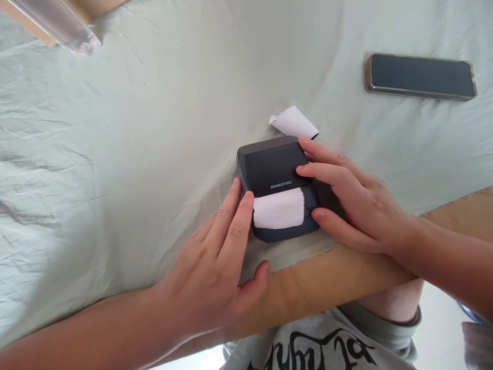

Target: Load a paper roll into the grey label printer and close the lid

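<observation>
Nearest the camera, the left hand (215,257) is placed at the 8 o'clock side of a dark label printer (265,167). Its grip is loosely open: the index and middle fingertips are laid against the printer's left side, the thumb is held clear of the housing, and nothing is clasped. The right hand (364,208) is placed at 3 o'clock. Its grip is spread wide; two fingertips are rested on the top cover and its rear corner, and the thumb is set at the right edge beside the power button (306,212). The printer is touched from both sides but is not lifted.

The printer is seated near the front edge of the cloth-covered counter (154,128). As far as can be judged, the cover is closed and the paper strip (279,209) is fed out at the front, lying toward 6 o'clock. The strip appears not yet detached; no printing can be made out on it. A curled paper piece (293,122) is located just beyond the printer, between 12 and 1 o'clock, and appears already separated. Paper loading inside cannot be verified. A phone (421,77) is positioned well apart at 2 o'clock, its screen dark.
</observation>
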Demonstrator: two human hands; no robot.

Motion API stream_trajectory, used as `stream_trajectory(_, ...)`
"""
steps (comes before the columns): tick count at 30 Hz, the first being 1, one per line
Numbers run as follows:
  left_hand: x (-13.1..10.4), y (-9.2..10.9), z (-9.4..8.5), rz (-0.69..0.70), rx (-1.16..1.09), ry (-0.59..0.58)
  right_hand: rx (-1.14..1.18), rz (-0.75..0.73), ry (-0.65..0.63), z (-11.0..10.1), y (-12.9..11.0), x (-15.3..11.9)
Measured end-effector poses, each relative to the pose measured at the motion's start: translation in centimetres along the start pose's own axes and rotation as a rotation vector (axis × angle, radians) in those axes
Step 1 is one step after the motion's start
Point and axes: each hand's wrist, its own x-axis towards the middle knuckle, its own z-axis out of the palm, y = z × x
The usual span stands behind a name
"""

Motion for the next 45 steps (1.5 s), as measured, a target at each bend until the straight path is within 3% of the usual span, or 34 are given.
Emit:
stream_trajectory(4, 0.1, 0.3, 0.0, 0.013, -0.033, -0.002, 0.029, 0.062, -0.011, -0.1, -0.2, -0.2)
stream_trajectory(10, 0.4, 0.3, -0.1, -0.12, -0.183, 0.01, 0.119, 0.094, -0.046, -0.3, -0.5, -0.5)
stream_trajectory(15, 0.6, -0.3, -0.7, -0.106, -0.198, -0.096, 0.191, 0.085, -0.052, 0.0, -0.1, -0.6)
stream_trajectory(19, 0.6, -0.8, -0.4, -0.103, -0.156, -0.082, 0.218, 0.056, -0.013, 0.5, 0.4, -0.5)
stream_trajectory(24, 1.4, -2.1, -0.2, -0.159, -0.079, -0.042, 0.347, 0.291, 0.024, -0.1, 0.5, 0.9)
stream_trajectory(29, 2.5, -2.6, 0.1, -0.203, -0.023, -0.081, 0.288, 0.459, -0.112, -2.6, 1.0, 3.0)
stream_trajectory(34, 2.5, -2.5, 0.4, -0.196, -0.025, -0.098, 0.128, 0.359, -0.133, -4.2, 1.7, 4.3)
stream_trajectory(38, 2.4, -2.4, 0.6, -0.148, -0.025, -0.088, -0.003, 0.252, -0.138, -4.8, 0.7, 5.4)
stream_trajectory(41, 2.5, -2.3, 0.7, -0.131, -0.012, -0.087, -0.035, 0.299, -0.085, -4.6, -1.0, 6.4)
stream_trajectory(45, 2.4, -2.2, 0.7, -0.11, 0.012, -0.073, -0.031, 0.403, 0.152, -3.6, -2.6, 7.3)
